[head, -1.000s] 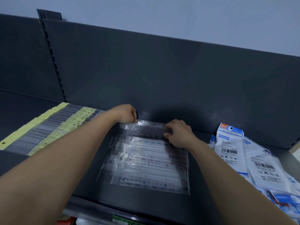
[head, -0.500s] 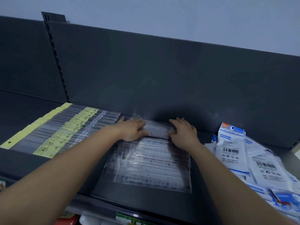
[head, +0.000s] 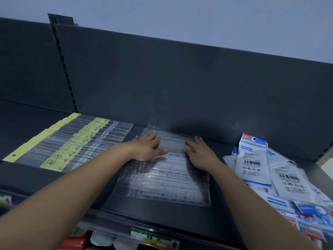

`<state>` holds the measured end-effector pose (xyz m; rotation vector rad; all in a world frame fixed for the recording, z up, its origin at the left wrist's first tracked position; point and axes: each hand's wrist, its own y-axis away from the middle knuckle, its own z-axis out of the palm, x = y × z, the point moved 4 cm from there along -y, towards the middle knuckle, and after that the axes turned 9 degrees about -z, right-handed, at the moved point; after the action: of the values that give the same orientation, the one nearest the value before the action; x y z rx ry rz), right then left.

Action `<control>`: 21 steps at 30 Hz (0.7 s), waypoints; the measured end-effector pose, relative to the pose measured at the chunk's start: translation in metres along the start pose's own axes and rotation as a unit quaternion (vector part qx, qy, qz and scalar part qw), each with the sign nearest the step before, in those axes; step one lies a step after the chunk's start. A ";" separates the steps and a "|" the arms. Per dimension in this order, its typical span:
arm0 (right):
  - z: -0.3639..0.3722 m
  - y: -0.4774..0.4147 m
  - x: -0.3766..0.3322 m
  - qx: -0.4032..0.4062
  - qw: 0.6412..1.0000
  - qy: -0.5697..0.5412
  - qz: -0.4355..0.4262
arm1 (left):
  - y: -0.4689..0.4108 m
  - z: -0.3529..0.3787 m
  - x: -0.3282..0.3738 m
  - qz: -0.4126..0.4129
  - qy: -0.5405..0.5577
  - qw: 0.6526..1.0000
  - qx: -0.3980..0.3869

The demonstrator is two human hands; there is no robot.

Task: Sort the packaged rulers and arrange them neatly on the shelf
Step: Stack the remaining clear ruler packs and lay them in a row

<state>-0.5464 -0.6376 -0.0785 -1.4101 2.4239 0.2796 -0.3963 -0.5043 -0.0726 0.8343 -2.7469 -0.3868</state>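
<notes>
Head view: left hand [head: 146, 148] and right hand [head: 200, 154], fingers spread flat, pressing the clear-packaged rulers [head: 165, 177] mid-shelf [head: 162, 212]; yellow-labelled rulers [head: 72, 143] left, white geometry packs [head: 270, 170] right.

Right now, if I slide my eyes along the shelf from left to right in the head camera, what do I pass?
Rulers with yellow labels → left hand → right hand, both flat on the clear ruler packets → the pile of white and blue geometry packs.
</notes>
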 end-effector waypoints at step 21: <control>-0.003 0.030 0.009 0.110 0.993 -0.019 0.049 | 0.015 -0.010 0.002 0.007 0.052 0.979 0.197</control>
<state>-0.5771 -0.6312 -0.0785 -1.1845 2.4118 0.0577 -0.4024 -0.4947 -0.0582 0.8929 -2.7677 0.2099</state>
